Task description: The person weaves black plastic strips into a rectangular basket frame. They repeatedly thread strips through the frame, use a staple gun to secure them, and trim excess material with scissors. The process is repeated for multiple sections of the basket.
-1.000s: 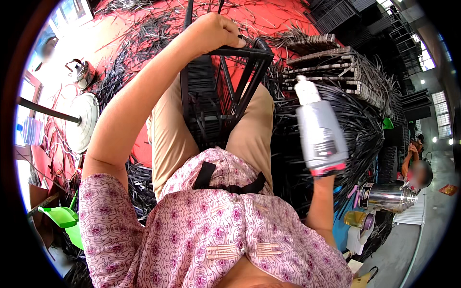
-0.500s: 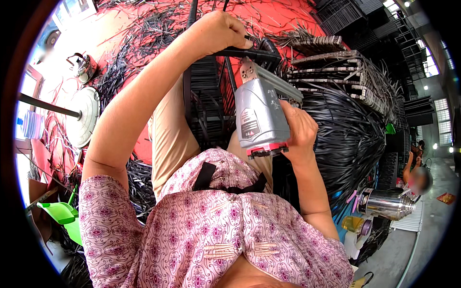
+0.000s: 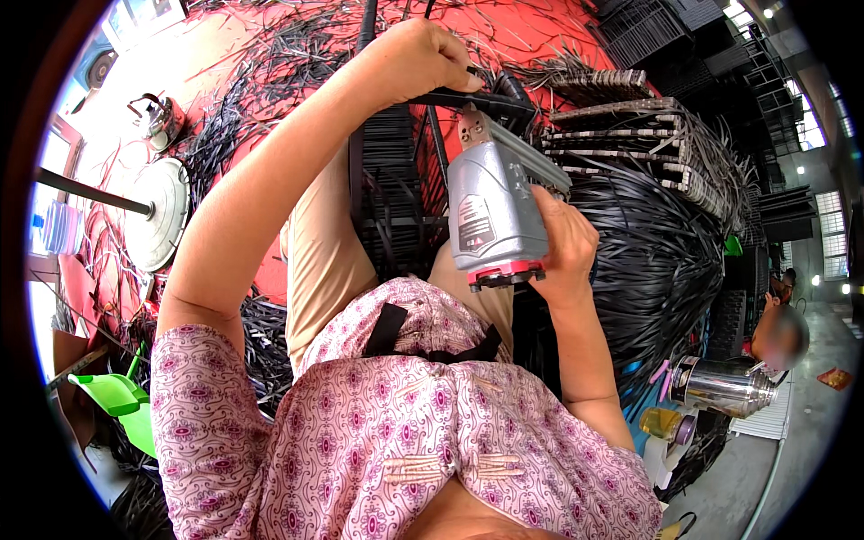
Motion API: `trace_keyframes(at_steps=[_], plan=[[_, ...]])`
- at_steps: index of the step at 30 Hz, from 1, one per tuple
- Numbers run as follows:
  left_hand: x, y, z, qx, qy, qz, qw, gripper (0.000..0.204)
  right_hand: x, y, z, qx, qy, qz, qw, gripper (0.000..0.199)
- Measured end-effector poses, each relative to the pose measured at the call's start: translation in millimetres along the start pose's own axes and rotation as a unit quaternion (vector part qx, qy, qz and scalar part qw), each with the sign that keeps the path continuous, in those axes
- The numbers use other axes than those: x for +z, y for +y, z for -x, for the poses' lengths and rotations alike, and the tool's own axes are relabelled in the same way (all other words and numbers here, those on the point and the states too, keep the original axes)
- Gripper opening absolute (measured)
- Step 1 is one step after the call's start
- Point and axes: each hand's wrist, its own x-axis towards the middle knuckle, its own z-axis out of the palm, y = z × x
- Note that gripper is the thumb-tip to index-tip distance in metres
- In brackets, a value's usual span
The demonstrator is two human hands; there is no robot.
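A black frame (image 3: 362, 180), its bars partly filled with black woven strips, stands between my knees. My left hand (image 3: 430, 65) reaches over its far bar with fingers bent and closed, pinching a black strip against it; the fingers hide most of the strip. Gripped in my right hand (image 3: 565, 243) is a grey staple gun (image 3: 495, 207) with a red and black end cap. Its metal nose points away from me, at the far bar just right of my left thumb. Whether the nose touches the bar I cannot tell.
Long black strips (image 3: 630, 252) lie in a thick bundle on the right, beside a stack of woven panels (image 3: 621, 135). A kettle (image 3: 162, 121) and a round white base (image 3: 157, 216) stand left, near a green dustpan (image 3: 112, 393). A steel flask (image 3: 720, 387) stands right, with another person beyond.
The staple gun has shifted very slightly; its nose stays by the far bar. My left hand keeps its pinch at the same spot. The person at the far right has moved a little.
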Motion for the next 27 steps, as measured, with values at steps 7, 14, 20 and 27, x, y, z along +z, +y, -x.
trace_keyframes(at_steps=[7,14,20,27], plan=[[1,1,-2,-0.008,-0.003,-0.003,1.0,0.015,2,1,4,0.028,-0.019,0.003,0.999,0.045],[-1,-4,0,-0.006,-0.003,0.036,0.999,0.016,-1,-3,-2,0.108,-0.019,-0.094,0.99,0.054],[-2,8,-3,0.005,-0.059,-0.077,0.995,0.026,-39,19,44,0.299,0.087,-0.154,0.938,0.051],[9,8,22,0.029,-0.011,-0.094,0.995,0.027,-127,83,57,0.525,0.244,-0.248,0.777,0.039]])
